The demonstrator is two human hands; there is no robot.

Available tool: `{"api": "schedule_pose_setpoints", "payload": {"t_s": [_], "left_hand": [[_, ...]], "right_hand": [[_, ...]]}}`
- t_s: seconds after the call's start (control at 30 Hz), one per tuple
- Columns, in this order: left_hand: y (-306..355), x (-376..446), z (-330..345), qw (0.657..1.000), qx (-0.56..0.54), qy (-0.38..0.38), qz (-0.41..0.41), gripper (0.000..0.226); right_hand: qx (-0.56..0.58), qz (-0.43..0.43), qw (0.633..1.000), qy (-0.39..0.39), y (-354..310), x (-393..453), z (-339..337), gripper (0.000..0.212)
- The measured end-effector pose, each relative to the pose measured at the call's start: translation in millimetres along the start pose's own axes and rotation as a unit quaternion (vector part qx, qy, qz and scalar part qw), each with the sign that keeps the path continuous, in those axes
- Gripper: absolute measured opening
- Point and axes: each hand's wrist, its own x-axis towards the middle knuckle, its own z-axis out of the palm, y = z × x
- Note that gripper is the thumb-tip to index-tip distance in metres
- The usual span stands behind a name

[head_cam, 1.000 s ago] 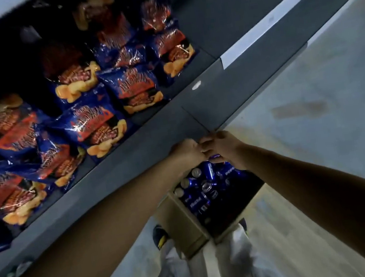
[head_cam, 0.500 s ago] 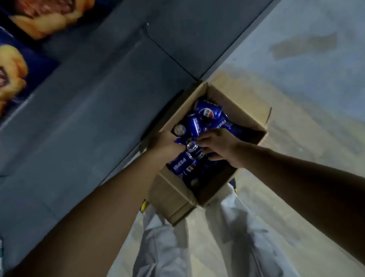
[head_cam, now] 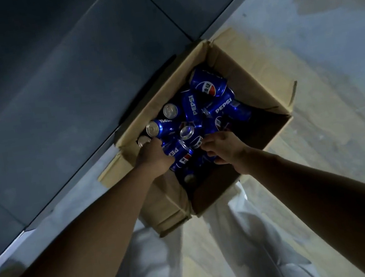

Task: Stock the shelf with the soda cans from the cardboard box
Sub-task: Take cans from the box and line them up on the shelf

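An open cardboard box (head_cam: 259,74) sits on the floor against the base of the shelf (head_cam: 68,79). Several blue Pepsi soda cans (head_cam: 208,86) lie jumbled inside it. My left hand (head_cam: 153,158) is down in the box's left side, its fingers curled round a can lying on its side (head_cam: 180,154). My right hand (head_cam: 224,147) is beside it, with fingers and thumb closing round another can (head_cam: 197,142) in the pile. Both forearms reach down from the bottom of the frame.
The dark grey shelf base fills the upper left, running diagonally. Pale concrete floor (head_cam: 326,29) spreads to the right of the box. My legs in white trousers (head_cam: 252,251) stand just behind the box's near corner.
The view has dropped from the snack-bag shelf to the box. Both hands went from the box's rim down among the cans and have closed on cans.
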Motion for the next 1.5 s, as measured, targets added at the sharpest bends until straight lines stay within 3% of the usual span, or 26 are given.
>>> {"api": "schedule_pose_setpoints", "payload": {"t_s": [0.23, 0.37, 0.43, 0.53, 0.73, 0.9, 1.07, 1.17, 1.5], "left_hand": [[-7, 56, 37, 1.0, 0.022, -0.014, 0.008, 0.065], [-12, 89, 60, 0.999, 0.042, -0.019, 0.005, 0.072], [-15, 104, 72, 0.998, 0.057, -0.024, 0.001, 0.076], [-19, 123, 87, 0.996, 0.081, -0.038, -0.007, 0.084], [-21, 149, 114, 0.991, 0.121, -0.048, -0.016, 0.082], [-19, 161, 127, 0.988, 0.149, -0.036, -0.029, 0.078], [-16, 161, 124, 0.987, 0.161, -0.014, -0.023, 0.067], [-15, 156, 120, 0.988, 0.157, -0.005, -0.012, 0.062], [-5, 89, 77, 0.999, 0.024, 0.016, 0.034, 0.07]], "right_hand": [[-0.025, -0.003, 1.0, -0.002, 20, 61, 2, 0.012], [-0.036, 0.003, 0.999, -0.005, 25, 94, 6, 0.025], [-0.044, 0.008, 0.999, -0.007, 29, 111, 8, 0.017], [-0.053, 0.007, 0.999, -0.002, 36, 135, 9, 0.025], [-0.048, 0.025, 0.998, -0.023, 45, 163, 8, 0.004], [-0.044, 0.029, 0.998, -0.039, 45, 174, 6, 0.023], [-0.038, 0.025, 0.999, -0.03, 42, 171, 3, 0.005], [-0.04, 0.018, 0.999, -0.026, 41, 161, 2, 0.007], [-0.026, 0.019, 0.999, -0.011, 16, 82, 6, 0.011]]}}
